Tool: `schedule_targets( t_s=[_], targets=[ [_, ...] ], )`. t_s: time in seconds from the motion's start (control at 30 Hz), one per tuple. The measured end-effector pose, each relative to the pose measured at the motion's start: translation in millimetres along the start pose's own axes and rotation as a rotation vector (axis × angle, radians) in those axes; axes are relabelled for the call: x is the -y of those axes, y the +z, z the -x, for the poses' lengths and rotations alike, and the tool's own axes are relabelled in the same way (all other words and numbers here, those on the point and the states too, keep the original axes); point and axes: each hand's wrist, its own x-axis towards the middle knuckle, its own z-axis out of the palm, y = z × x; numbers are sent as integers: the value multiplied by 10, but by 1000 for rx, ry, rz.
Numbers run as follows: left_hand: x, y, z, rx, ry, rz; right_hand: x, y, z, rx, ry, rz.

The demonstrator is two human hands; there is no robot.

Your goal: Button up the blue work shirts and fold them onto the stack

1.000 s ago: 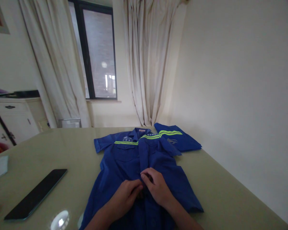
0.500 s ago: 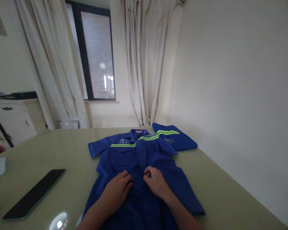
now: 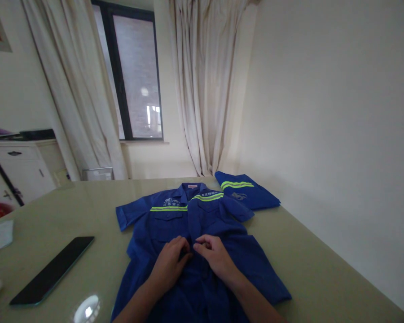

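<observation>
My left hand [image 3: 172,261] and right hand [image 3: 218,256] at front placket of dark-blue short-sleeved cloth shirt with yellow-green chest stripes [image 3: 202,283]. Fingers of both curled; can't tell whether either pinches fabric. Shirt spread front up on pale-green glossy worktop [image 3: 87,206], collar away from me. Folded dark-blue striped cloth garment [image 3: 257,197] just beside sleeve on my right. Flat black rectangular slab [image 3: 52,271] off left, apart from shirt.

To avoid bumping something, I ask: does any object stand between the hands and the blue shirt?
Nothing visible does: left hand and right hand are at the blue shirt. The flat black object lies apart, to the left.
</observation>
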Motion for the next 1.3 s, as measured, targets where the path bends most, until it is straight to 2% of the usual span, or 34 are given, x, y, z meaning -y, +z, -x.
schedule_targets(
  t_s=[0.17, 0.3, 0.43, 0.6, 0.8, 1.07, 1.2, 1.3],
  targets=[
    [37, -13, 4, -140, 33, 172, -21, -10, 26, -46, -3, -4],
    [39, -14, -10, -184, 110, 219, -107, 2, 15, -68, 27, -47],
    [47, 15, -12, -189, 98, 235, -125, 21, 23, -62, 29, -69],
    [55, 17, -6, -153, 127, 228, -15, 40, 87, -132, -36, -25],
    [40, 11, 16, -174, 127, 238, 87, 16, 82, 68, 73, -150],
    [-10, 68, 70, -153, 75, 293, 73, 27, 97, 65, -28, -48],
    [-112, 84, 81, -107, 23, 470, 80, 9, 96, -20, -101, 85],
    [-100, 129, 54, -100, -66, 653, 90, 0, 97, -54, -172, 224]
  ],
)
